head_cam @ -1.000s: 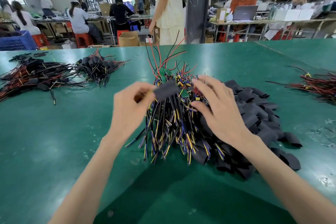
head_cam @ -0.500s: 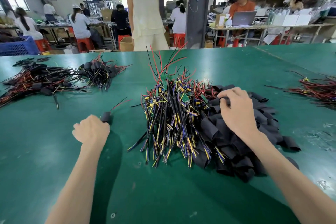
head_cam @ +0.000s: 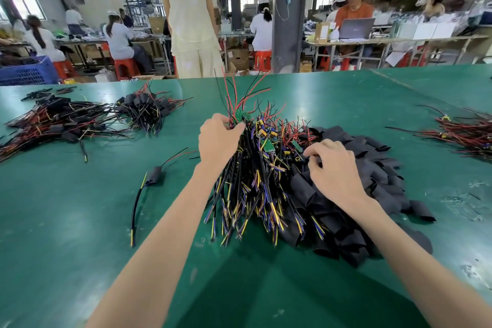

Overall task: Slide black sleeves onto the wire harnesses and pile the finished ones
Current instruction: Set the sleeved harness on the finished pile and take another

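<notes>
**Both hands in the heap on the green table**

The left hand (head_cam: 218, 138) sits at the far top of the wire harnesses (head_cam: 255, 181), its fingers curled and pinching into the strands beside a small green board. The right hand (head_cam: 336, 171) lies knuckles-up where that heap meets the black sleeves (head_cam: 378, 165). Its fingers are bent with their tips down among the wires, and I cannot tell whether they have hold of anything.

The harnesses fan toward the person, with the sleeves heaped against their right side. One sleeved harness (head_cam: 154, 178) lies alone on the table (head_cam: 80, 234) to the left. Farther left and back sit a small finished pile (head_cam: 147, 109) and a larger spread of wires (head_cam: 53, 121). A red wire bundle (head_cam: 468, 136) lies at the right edge.

Past the table's far left corner stands a blue crate (head_cam: 29, 73), with something dark showing over its rim that I cannot make out. On a far bench a brown box (head_cam: 320, 32) stands beside a laptop (head_cam: 356, 28). Its pale label is too blurred to read.
</notes>
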`<state>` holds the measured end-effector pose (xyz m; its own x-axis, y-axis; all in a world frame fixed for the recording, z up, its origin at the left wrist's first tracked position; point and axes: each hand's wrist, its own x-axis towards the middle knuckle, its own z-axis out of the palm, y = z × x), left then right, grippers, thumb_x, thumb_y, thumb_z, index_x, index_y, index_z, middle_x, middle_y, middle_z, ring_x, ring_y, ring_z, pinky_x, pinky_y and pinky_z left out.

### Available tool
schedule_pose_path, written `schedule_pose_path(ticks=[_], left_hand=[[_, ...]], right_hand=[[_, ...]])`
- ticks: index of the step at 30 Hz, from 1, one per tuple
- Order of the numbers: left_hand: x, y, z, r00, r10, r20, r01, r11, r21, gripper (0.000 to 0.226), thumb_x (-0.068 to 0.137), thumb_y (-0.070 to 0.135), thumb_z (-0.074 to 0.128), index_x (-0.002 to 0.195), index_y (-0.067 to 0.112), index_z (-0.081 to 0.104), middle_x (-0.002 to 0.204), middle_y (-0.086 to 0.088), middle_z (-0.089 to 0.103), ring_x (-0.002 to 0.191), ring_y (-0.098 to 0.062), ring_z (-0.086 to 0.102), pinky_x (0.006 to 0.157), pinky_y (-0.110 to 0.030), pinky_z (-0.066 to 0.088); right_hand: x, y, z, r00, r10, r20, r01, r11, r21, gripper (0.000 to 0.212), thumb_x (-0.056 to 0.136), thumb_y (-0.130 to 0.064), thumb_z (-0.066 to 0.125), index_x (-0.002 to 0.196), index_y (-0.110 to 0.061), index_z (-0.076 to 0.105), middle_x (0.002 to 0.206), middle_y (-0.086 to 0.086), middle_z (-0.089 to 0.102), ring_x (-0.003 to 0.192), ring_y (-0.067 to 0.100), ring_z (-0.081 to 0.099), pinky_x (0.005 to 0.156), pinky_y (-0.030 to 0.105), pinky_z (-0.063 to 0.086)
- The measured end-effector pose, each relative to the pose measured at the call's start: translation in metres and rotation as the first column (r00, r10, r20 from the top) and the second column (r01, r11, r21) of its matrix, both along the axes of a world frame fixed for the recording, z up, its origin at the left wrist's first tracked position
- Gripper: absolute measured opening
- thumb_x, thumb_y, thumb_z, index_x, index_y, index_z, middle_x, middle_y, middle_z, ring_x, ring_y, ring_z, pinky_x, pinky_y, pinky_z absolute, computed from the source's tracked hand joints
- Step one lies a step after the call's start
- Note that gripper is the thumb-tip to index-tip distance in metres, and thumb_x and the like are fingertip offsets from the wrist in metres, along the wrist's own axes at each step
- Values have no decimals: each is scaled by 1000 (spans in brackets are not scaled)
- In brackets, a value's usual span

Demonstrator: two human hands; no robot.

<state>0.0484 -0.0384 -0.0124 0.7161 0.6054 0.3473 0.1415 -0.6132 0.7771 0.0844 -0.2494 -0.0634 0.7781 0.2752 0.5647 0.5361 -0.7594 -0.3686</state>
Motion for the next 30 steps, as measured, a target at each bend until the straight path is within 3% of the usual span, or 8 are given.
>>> schedule_pose_path(ticks=[3,7,12,16,21,24,27,30], left_hand=[[7,2,-1,1000,5,5,-5,994,-107,36,81,29,71,110,11,62,109,-6,65,105,-22,58,93,-34,46],[5,2,3,990,-71,123,111,928,-355,22,75,18,77,88,17,60,95,-4,66,80,-19,59,87,-38,52],[5,-1,9,964,-96,246,192,894,-404,19,78,19,76,92,12,64,79,2,61,67,-11,52,65,-22,43],[3,-2,24,936,-135,324,247,909,-337,15,84,16,70,97,11,66,84,5,66,72,-2,58,71,-13,44],[-2,-13,36,902,-305,306,357,924,-133,2,85,20,69,84,20,68,76,9,68,64,4,58,66,-11,45],[-3,-20,41,871,-252,421,377,892,-247,7,86,17,67,79,18,68,70,8,65,56,-1,52,63,-19,47],[-7,-20,47,821,-97,562,240,953,-186,12,87,17,65,75,18,65,61,16,57,60,-2,46,68,-24,42],[-20,-18,64,716,-28,698,263,937,-232,10,89,14,63,81,18,66,69,10,60,67,-5,49,69,-22,41]], right_hand=[[1,0,-1,1000,4,-11,-4,1000,-13,20,84,-5,53,93,-15,68,93,1,62,96,27,51,85,40,33],[0,1,0,1000,3,-8,-3,1000,2,20,84,-5,53,92,-15,68,95,1,63,96,27,51,86,40,33],[0,-1,3,1000,-19,-12,19,1000,9,20,86,-7,51,95,-16,67,97,0,62,99,25,50,86,38,32],[1,-5,10,999,-34,-22,35,998,48,22,86,-4,50,95,-13,68,95,4,62,96,28,52,86,42,39],[4,-12,18,994,-21,-104,32,994,100,27,82,3,47,93,-12,68,94,5,62,96,27,55,90,48,42],[1,-15,27,985,91,-149,-62,980,188,25,79,4,51,79,-14,69,88,5,65,90,26,59,89,41,44],[-3,-19,35,903,265,-337,-240,964,116,8,78,-23,65,70,-25,64,80,-9,68,84,14,61,91,36,42],[-8,-17,33,876,184,-445,-275,950,-150,32,67,-59,70,74,-29,62,74,-17,63,77,0,54,88,34,28]])
